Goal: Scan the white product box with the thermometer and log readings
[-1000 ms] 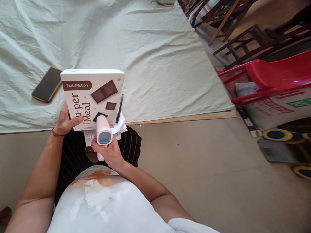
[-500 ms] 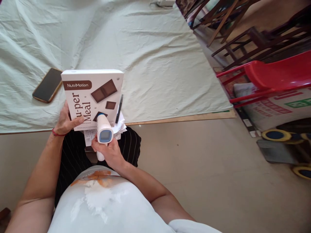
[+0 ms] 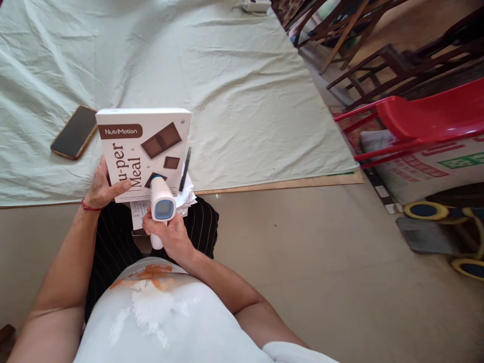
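Note:
My left hand [image 3: 104, 186] grips the lower left edge of a white box [image 3: 155, 131] printed with brown chocolate pieces and "NutriMotion", its thumb across the front. The box is held upright at the table's near edge. My right hand [image 3: 170, 234] is wrapped round the handle of a white infrared thermometer [image 3: 162, 191] with a blue-framed screen facing me. Its front end points at the lower part of the box; whether they touch I cannot tell. Behind and below the box, papers [image 3: 185, 196] with a black pen [image 3: 185, 169] on them show partly.
A phone [image 3: 74, 132] lies left of the box on the cloth-covered table [image 3: 242, 111]. At the table's far edge sits a white object [image 3: 256, 6]. On the right are a red plastic chair [image 3: 423, 118], a printed sack [image 3: 416, 171] and a wheeled trolley [image 3: 427, 234].
The view has shifted slightly. Both hands keep their hold, and the box and thermometer stay almost in place.

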Demonstrator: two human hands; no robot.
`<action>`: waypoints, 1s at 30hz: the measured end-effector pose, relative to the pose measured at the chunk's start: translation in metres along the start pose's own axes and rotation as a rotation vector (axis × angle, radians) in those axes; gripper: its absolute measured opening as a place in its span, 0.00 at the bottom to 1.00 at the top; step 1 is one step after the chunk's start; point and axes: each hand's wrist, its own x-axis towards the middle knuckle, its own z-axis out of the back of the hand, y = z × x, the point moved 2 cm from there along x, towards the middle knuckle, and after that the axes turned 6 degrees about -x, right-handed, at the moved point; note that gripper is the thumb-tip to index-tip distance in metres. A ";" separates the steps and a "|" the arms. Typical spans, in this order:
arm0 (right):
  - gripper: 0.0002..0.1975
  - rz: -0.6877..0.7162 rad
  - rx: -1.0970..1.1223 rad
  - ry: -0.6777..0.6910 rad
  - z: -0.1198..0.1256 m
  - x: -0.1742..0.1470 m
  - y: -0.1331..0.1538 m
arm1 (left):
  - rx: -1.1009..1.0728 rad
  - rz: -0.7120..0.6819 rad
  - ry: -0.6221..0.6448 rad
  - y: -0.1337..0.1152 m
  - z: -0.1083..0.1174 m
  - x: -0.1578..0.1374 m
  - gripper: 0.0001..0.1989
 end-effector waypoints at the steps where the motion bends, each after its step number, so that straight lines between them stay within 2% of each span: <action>1: 0.11 -0.001 0.003 0.013 0.001 -0.001 0.001 | 0.005 -0.004 0.000 0.000 0.000 0.000 0.37; 5: 0.15 0.029 -0.011 -0.001 0.015 -0.008 0.017 | -0.018 0.000 -0.004 -0.001 -0.001 -0.001 0.35; 10: 0.19 0.283 -0.127 -0.315 0.067 -0.001 0.061 | -0.032 0.049 -0.044 0.000 0.000 -0.003 0.37; 14: 0.20 0.299 -0.065 -0.247 0.096 0.014 0.076 | -0.050 0.085 -0.044 0.002 0.000 -0.004 0.39; 19: 0.23 0.316 0.037 -0.205 0.096 0.014 0.066 | -0.038 0.074 -0.074 0.001 0.001 -0.005 0.38; 25: 0.24 0.217 0.088 -0.174 0.086 0.013 0.052 | -0.003 0.083 -0.076 -0.006 -0.001 -0.004 0.35; 30: 0.23 0.197 0.114 -0.187 0.086 0.012 0.048 | 0.000 0.093 -0.096 -0.005 0.002 -0.004 0.36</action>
